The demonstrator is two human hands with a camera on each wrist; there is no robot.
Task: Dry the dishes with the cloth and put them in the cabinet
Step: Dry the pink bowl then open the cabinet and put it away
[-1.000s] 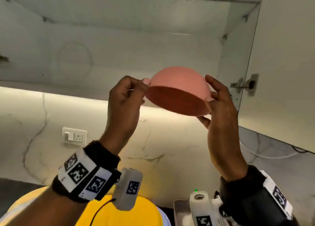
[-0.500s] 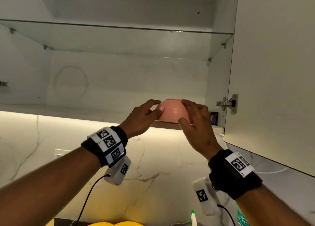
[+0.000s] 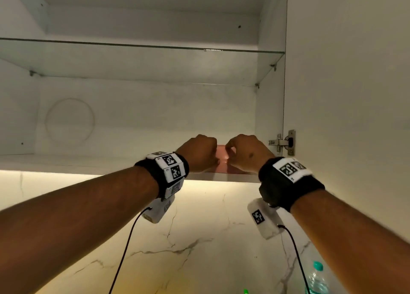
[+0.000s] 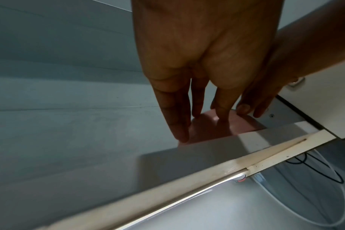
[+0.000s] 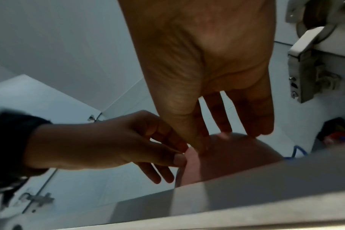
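- Up on the cabinet's bottom shelf [image 3: 66, 160], I see the pink bowl [image 3: 221, 158] sitting upside down near the shelf's front edge, towards its right end.
- My left hand [image 3: 198, 152] is at the bowl's left side; the left wrist view shows its fingers [image 4: 177, 112] fairly straight and slightly apart, tips touching the bowl's wall [image 4: 210, 129].
- My right hand [image 3: 248, 152] is at the bowl's right side, fingers [image 5: 252, 115] straight and a little spread, tips resting on the domed top [image 5: 232, 157].
- Neither hand is curled round the bowl.
- Just right of the bowl, the open cabinet door [image 3: 346, 94] hangs on its metal hinge [image 3: 281, 142].
- Above the bowl runs a glass shelf [image 3: 142, 60].
- Below the bowl's shelf, towards the right, stands a plastic bottle [image 3: 316, 280] with a teal cap.
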